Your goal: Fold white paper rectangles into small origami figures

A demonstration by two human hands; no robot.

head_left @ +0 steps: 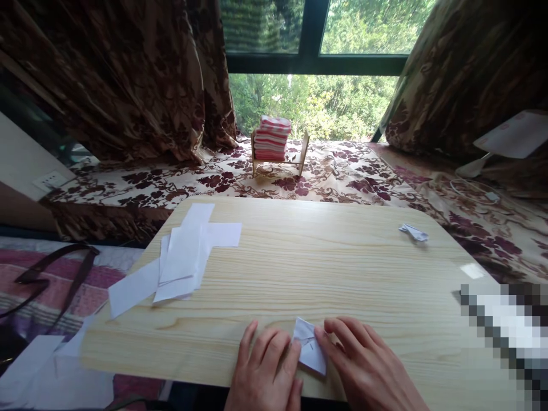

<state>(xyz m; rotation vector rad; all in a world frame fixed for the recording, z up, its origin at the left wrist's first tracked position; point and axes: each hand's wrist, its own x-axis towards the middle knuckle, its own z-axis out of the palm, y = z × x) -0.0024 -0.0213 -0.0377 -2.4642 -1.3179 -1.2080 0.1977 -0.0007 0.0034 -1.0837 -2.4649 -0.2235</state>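
Folded paper [310,351] lies at the bottom centre of the table [325,268], left hand [268,371] and right hand [368,368] pressing flat on its edges.

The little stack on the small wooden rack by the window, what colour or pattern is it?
Red-and-white stripes on the stack, seen in the head view on its wooden rack.

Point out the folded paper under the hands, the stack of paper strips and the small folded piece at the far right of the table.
folded paper [309,349], head view, its white middle.
paper strips [182,260], head view, top sheet.
small folded piece [413,232], head view, its centre.
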